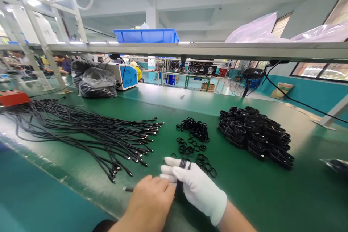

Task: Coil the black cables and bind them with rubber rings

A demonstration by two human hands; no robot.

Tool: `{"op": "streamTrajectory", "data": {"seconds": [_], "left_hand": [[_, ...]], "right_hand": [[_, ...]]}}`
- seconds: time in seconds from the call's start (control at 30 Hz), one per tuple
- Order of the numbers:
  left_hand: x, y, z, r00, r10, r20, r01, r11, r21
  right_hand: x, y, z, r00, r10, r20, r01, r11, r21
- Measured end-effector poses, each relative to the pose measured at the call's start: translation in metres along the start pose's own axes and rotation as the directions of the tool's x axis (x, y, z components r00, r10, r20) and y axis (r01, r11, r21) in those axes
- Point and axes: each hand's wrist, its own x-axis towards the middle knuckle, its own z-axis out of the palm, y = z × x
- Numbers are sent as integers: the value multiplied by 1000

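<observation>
My bare left hand (153,197) is closed at the table's front edge, and a black cable's end (128,189) sticks out on its left side. My right hand (191,185), in a white glove, meets it with fingers pointing left and the thumb pressed over them. Several black rubber rings (183,164) sit around one gloved finger. Between the hands a dark bundle of cable (179,185) shows at the gloved fingers, partly hidden by both hands. Just beyond lie loose black rings (186,148) and a denser heap of rings (195,128).
Many straight black cables (100,127) spread over the green table (163,107) at left. Coiled, banded cables (255,134) are piled at right. Behind stand a plastic bag (96,81) and a blue-white machine (126,76). A shelf (201,49) crosses above, holding a blue bin (146,36).
</observation>
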Motion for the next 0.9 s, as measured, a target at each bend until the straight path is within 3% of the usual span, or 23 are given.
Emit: {"op": "streamTrajectory", "data": {"seconds": [0.1, 0.2, 0.27, 0.37, 0.43, 0.5, 0.57, 0.67, 0.73, 0.8, 0.87, 0.9], "left_hand": [[9, -18, -22, 996, 82, 27, -80, 996, -41], [19, -39, -39, 986, 130, 102, -110, 978, -177], [27, -51, -41, 978, 150, 144, -103, 950, -294], [36, -64, -34, 960, 209, 184, -111, 893, -436], [37, -67, -29, 975, 196, 104, -126, 877, -464], [33, -65, -24, 992, 90, -83, -117, 895, -430], [26, -58, -20, 961, 21, -277, -128, 918, -376], [18, -48, -17, 921, 142, -363, -261, 916, -304], [16, -45, -18, 929, 213, -301, -308, 899, -313], [18, -46, -20, 962, 196, -188, -260, 867, -426], [20, -50, -21, 995, 97, -37, -98, 759, -643], [20, -51, -19, 997, 46, 61, 17, 644, -765]], "right_hand": [[-2, 6, 5, 983, 84, 164, -73, 995, -70], [-5, 12, 5, 935, 182, 305, -166, 983, -80], [-7, 17, 4, 911, 272, 311, -253, 962, -102], [-7, 25, 1, 906, 360, 221, -334, 931, -146], [-4, 28, 0, 915, 364, 172, -342, 928, -145], [-1, 29, -3, 926, 343, 158, -327, 938, -117], [3, 27, -7, 930, 325, 172, -317, 946, -73], [5, 26, -15, 912, 340, 232, -344, 939, -24], [4, 28, -20, 890, 351, 292, -364, 931, -8], [3, 30, -25, 867, 350, 354, -374, 928, -2], [0, 30, -26, 843, 342, 416, -371, 929, -12], [-1, 30, -25, 832, 332, 445, -358, 933, -26]]}}
